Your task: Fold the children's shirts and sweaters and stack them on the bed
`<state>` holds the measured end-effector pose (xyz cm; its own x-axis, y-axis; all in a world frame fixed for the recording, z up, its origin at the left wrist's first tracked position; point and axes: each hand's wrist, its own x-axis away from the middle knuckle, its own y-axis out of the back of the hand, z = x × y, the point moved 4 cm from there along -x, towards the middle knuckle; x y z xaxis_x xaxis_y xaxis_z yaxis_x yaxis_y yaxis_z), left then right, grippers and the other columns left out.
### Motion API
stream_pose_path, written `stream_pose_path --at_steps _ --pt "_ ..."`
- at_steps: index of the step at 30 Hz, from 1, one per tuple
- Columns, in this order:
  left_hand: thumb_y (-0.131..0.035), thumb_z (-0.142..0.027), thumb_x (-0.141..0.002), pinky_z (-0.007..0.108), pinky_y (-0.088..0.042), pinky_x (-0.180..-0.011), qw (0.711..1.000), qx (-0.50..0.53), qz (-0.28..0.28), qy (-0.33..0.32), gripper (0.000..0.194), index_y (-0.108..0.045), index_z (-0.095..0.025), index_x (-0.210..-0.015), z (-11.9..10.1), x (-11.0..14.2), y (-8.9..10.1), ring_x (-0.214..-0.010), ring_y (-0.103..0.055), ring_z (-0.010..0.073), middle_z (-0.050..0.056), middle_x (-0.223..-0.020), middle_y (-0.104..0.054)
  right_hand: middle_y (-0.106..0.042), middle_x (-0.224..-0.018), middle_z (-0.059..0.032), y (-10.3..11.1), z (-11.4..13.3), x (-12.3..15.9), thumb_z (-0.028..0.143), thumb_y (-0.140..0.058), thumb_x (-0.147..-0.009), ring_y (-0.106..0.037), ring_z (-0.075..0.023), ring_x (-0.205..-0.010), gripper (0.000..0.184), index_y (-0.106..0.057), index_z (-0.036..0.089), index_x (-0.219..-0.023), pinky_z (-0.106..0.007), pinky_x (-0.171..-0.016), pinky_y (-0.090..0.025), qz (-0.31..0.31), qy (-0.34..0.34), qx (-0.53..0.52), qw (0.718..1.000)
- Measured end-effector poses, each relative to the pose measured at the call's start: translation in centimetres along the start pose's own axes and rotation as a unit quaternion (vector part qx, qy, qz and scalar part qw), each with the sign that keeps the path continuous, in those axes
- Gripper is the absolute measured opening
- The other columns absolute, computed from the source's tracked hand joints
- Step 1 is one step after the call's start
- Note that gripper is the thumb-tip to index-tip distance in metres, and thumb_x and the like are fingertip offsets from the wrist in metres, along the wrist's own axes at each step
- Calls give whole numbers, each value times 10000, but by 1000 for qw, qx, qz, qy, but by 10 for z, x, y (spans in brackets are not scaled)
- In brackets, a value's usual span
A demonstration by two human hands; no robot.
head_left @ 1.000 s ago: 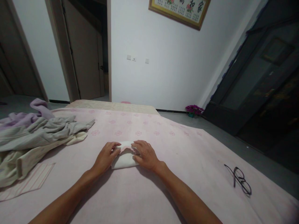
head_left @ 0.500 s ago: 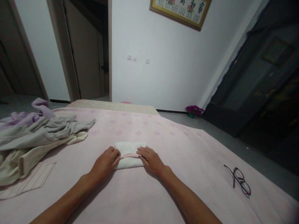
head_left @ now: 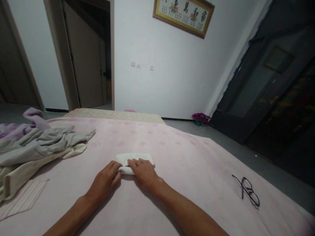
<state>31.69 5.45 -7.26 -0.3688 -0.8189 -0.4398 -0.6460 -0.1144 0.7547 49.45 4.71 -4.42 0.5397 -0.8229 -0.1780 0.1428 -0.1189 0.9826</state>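
Observation:
A small white folded cloth point(head_left: 145, 157) lies on the pink flowered bed sheet point(head_left: 197, 183), its near part rolled or folded over. At its left end, my left hand point(head_left: 108, 177) is closed on the near fold, fingers curled round the edge. My right hand point(head_left: 145, 173) rests on top of the cloth, a little right of its middle, with the fingers laid forward over the fold. The right thumb is hidden. Part of the cloth is covered by the right hand.
A heap of grey clothes point(head_left: 46, 141), with purple and cream pieces, lies on the left. A striped cloth point(head_left: 24, 200) is in front of it. Black-framed glasses point(head_left: 248, 191) lie on the right. Purple flowers point(head_left: 201, 118) stand on the floor beyond.
My right hand has slid left over the cloth. The pink strip seen across the cloth is now out of sight, and the near edge looks more rolled. The view has shifted slightly.

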Motion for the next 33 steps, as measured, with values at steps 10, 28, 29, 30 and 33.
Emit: stream_pose_path --at_steps 10,28,29,30,33 --pt "-419 -468 -965 340 -529 -872 971 52 -149 182 362 -580 -253 -1208 54 -3 21 -1024 -688 223 55 -1200 -687 -743 -895 -24 31 -106 -27 380 -568 -898 -671 -206 -850 259 -681 181 -1020 -298 -763 -523 -272 -239 -506 783" --pt "-430 -381 -948 316 -511 -851 984 -12 -11 178 266 -661 -284 -1037 66 -9 -2 -1023 -676 204 5 -1116 -717 -740 -1114 -62 -41 -246 -60 60 -381 -910 -734 -179 -918 501 -495 217 -1372 -383 -870 -600 -384 -431 -755 311" --pt "-425 -377 -952 323 -510 -850 985 -12 -8 175 266 -660 -281 -1030 65 -9 -2 -1016 -675 206 8 -1109 -715 -736 -1132 -60 -37 -250 -65 79 -382 -921 -729 -169 -941 486 -496 216 -1373 -362 -882 -594 -388 -423 -756 315" --pt "-420 -374 -955 331 -510 -852 985 -11 -7 171 266 -660 -278 -1020 63 -9 -1 -1007 -674 207 10 -1097 -713 -733 -1146 -54 -34 -254 -69 94 -380 -931 -723 -156 -961 478 -495 219 -1378 -341 -891 -588 -391 -416 -756 319" --pt "-417 -367 -958 352 -507 -862 988 -5 -2 154 261 -658 -272 -986 60 -10 1 -991 -670 212 13 -1061 -708 -726 -1174 -34 -32 -261 -72 104 -339 -940 -713 -124 -980 491 -487 239 -1389 -314 -898 -578 -396 -412 -751 331"
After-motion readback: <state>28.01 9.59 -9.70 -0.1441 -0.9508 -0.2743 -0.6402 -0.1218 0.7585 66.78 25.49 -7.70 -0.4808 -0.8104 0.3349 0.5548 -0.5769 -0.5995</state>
